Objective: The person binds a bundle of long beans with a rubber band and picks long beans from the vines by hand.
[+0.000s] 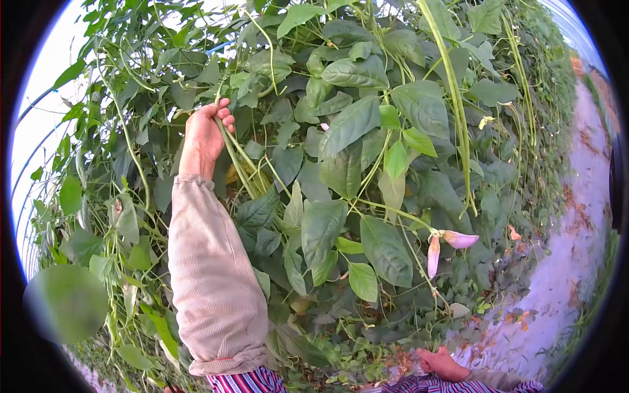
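My left hand (204, 133), in a beige corduroy sleeve cover (213, 268), reaches up into the vines with its fingers wrapped round several long green bean pods (241, 160) near their upper ends. The pods hang down below the fist, among leaves. At the bottom right, low near the ground plants, my right hand (443, 365) is closed; what its fingers hold, if anything, is too small to make out.
Dense climbing bean vines fill the view. More long pods (455, 98) hang at the upper right, with pink flowers (458, 240) lower down. A pale ground strip (563, 242) with dry leaves runs along the right. Blue hoops curve at the left.
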Motion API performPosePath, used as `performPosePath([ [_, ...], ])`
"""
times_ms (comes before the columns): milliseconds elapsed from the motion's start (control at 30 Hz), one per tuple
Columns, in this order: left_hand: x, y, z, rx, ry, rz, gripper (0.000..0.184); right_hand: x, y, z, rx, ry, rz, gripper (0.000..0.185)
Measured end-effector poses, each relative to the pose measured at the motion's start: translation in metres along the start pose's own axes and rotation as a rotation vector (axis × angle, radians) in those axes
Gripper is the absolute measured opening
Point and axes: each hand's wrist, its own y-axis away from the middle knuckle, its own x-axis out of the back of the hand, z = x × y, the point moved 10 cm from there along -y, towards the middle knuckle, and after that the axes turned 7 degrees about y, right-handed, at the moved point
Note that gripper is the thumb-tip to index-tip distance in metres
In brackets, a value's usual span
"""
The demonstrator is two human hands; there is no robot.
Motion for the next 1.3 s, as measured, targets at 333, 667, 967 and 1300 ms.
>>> performPosePath([
  [333, 0.012, -0.008, -0.014, -0.145, -0.222, 0.369, 0.014, 0.016, 0.002, -0.007, 0.079, 0.052, 0.011, 0.039],
  [667, -0.01, -0.029, -0.043, -0.377, -0.491, 0.247, 0.018, 0.032, -0.01, -0.005, -0.052, 0.167, 0.101, 0.042],
  [967, -0.011, -0.039, 0.02, -0.708, -0.857, 0.565, 0.022, 0.031, -0.018, -0.023, -0.112, 0.025, 0.067, 0.034],
  [1300, -0.033, -0.118, 0.015, -0.649, -1.341, 0.537, 0.021, 0.045, -0.025, -0.026, -0.117, 0.097, 0.12, 0.021],
])
